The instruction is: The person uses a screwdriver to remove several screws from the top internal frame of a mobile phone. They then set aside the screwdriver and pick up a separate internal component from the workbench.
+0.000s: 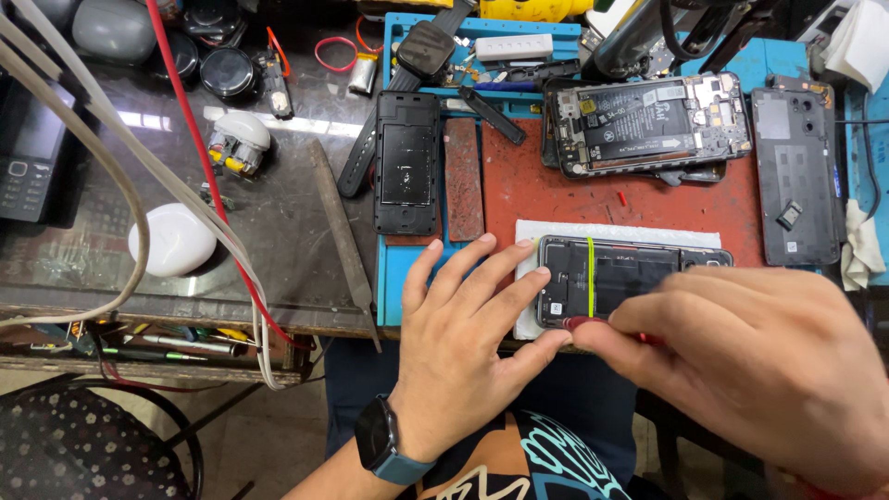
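Right hand [759, 370], red tool [583, 323], yellow-strapped phone [611, 278].

A phone repair workshop is showing here. Opened phones [648, 120] are lying on a red work mat [556, 190] across the cluttered bench [278, 213]. A blue parts tray [482, 46], earbud cases [171, 241] and loose cables [213, 185] are crowding it.
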